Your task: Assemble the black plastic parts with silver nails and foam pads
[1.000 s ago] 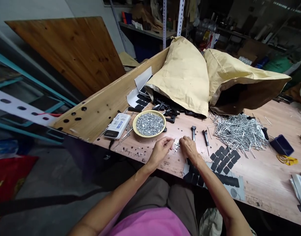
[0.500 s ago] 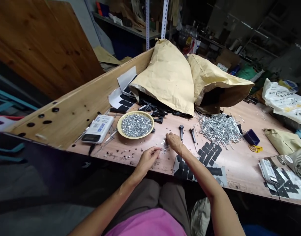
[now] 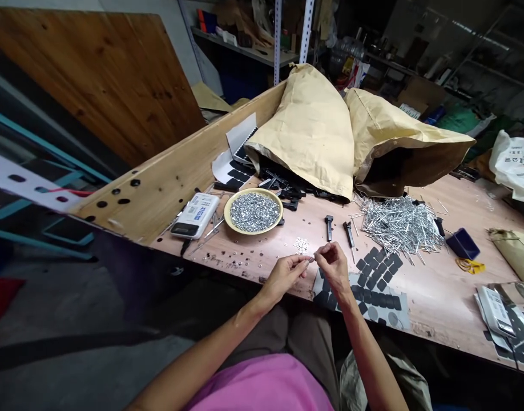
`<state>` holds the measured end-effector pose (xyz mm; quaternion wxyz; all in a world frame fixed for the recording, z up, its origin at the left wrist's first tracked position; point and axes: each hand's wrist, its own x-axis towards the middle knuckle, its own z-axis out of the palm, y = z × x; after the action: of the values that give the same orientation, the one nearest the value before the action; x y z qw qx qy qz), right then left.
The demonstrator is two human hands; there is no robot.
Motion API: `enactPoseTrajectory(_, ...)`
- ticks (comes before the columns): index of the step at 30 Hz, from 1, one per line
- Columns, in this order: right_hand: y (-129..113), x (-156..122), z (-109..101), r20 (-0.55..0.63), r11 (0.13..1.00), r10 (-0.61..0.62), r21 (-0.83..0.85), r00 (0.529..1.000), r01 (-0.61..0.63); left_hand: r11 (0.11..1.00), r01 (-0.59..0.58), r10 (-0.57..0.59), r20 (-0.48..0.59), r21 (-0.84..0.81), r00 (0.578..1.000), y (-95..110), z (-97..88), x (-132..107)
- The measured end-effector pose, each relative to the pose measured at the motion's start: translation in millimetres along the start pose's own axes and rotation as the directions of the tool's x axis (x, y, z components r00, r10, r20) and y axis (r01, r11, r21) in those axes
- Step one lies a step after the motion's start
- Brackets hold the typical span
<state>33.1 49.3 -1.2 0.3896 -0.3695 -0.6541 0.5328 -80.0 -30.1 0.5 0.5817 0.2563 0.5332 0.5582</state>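
My left hand (image 3: 286, 274) and my right hand (image 3: 333, 264) meet just above the near edge of the wooden table (image 3: 442, 291). Both pinch a tiny silver part between their fingertips; it is too small to name. A small heap of shiny metal bits (image 3: 301, 245) lies on the table just beyond my fingers. A yellow dish (image 3: 256, 211) full of the same silver pieces stands farther left. Two black plastic pieces (image 3: 339, 228) lie beyond my right hand. A sheet of black pads (image 3: 375, 291) lies under my right wrist.
A pile of thin metal pins (image 3: 399, 222) spreads at the right, with a small blue tray (image 3: 462, 244) beside it. Two brown paper sacks (image 3: 330, 131) spill black parts at the back. A white scale-like device (image 3: 195, 215) sits at the left by a raised wooden board (image 3: 172, 177).
Both hands drew back from the small heap of metal bits toward the table's near edge and came together, fingertips pinching. The camera view shifted as my head moved.
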Motion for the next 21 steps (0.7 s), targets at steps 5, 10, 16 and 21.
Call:
enactPoseTrajectory(5,-11.7,-12.8,-9.7,-0.002,0.999,-0.016,0.048,1.0,0.016,0.996,-0.063,0.061,0.039,0.059,0.997,3.3,12.0,-4.0)
enactPoseTrajectory(10,-10.3,-20.4,-18.5,-0.021,0.997,-0.083,0.006,0.996,0.083,0.994,-0.052,0.044,0.089,0.092,0.995,9.3,18.3,-8.8)
enactPoseTrajectory(16,-8.2,-31.0,-28.4,-0.069,0.959,-0.232,-0.181,0.97,0.216,0.997,-0.027,0.019,0.097,0.078,0.995,3.5,25.5,-9.3)
enactPoseTrajectory(21,-10.4,-38.3,-35.2,0.102,0.767,-0.424,-0.489,0.9,0.416,0.995,-0.051,0.044,0.074,0.089,0.996,-4.8,29.6,-8.7)
